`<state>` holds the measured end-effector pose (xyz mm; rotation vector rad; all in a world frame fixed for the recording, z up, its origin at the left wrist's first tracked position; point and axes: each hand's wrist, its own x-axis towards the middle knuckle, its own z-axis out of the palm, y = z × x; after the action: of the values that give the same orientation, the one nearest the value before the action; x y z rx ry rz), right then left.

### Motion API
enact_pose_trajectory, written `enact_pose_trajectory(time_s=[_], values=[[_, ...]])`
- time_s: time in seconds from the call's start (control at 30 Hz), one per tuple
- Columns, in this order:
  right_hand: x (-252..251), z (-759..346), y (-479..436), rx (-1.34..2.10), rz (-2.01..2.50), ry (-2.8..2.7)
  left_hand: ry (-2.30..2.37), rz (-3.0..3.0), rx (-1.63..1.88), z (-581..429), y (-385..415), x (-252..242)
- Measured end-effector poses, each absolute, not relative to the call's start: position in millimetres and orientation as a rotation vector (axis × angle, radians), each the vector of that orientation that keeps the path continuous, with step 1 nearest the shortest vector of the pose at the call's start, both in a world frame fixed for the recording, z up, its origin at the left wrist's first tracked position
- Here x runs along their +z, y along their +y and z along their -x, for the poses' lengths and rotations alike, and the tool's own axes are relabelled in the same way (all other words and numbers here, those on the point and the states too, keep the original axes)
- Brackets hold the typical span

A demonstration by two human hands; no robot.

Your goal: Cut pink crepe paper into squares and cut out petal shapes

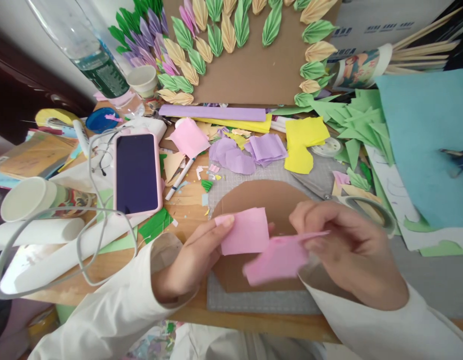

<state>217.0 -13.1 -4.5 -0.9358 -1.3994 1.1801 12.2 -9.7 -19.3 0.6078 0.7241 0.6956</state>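
My left hand point(194, 255) pinches a pink paper square point(244, 231) at its left edge, holding it above a round brown cardboard disc point(265, 200). My right hand point(347, 250) is closed on a second pink paper piece point(278, 257), which is tilted and blurred, its upper edge between the fingers. The two pink pieces overlap near the middle. The disc lies on a grey cutting mat point(254, 300) at the near table edge.
A phone in a pink case point(137, 172) and a white cable point(85, 235) lie at left, with paper cups point(29, 197) and white rolls. Purple point(250, 152), yellow point(304, 140) and green point(347, 120) paper scraps fill the middle. A board ringed with folded paper leaves point(250, 65) stands behind. Blue paper point(426, 145) lies right.
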Motion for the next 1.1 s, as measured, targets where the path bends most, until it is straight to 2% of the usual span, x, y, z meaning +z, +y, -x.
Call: enact_pose_trajectory(time_s=[0.07, 0.13, 0.3, 0.7, 1.1], values=[[-3.1, -216.7, -12.2, 1.345, 0.914, -1.378, 0.799, -0.665, 0.662, -10.5, -10.1, -18.0], [-3.2, -213.2, -13.8, 1.372, 1.016, -1.413, 0.835, -0.773, 0.609, -7.2, -11.2, -16.2], [-8.3, -204.7, -19.1, 1.282, 1.206, -1.381, 0.759, -0.865, 0.513, -1.0, -13.0, -15.9], [-15.6, -202.8, -26.1, 1.046, 1.247, -1.527, 0.58, -0.929, 0.53, -6.0, -7.2, -10.8], [-17.9, -199.5, -29.7, 0.981, 1.228, -1.61, 0.587, -1.249, 0.61, -10.0, -9.8, -17.7]])
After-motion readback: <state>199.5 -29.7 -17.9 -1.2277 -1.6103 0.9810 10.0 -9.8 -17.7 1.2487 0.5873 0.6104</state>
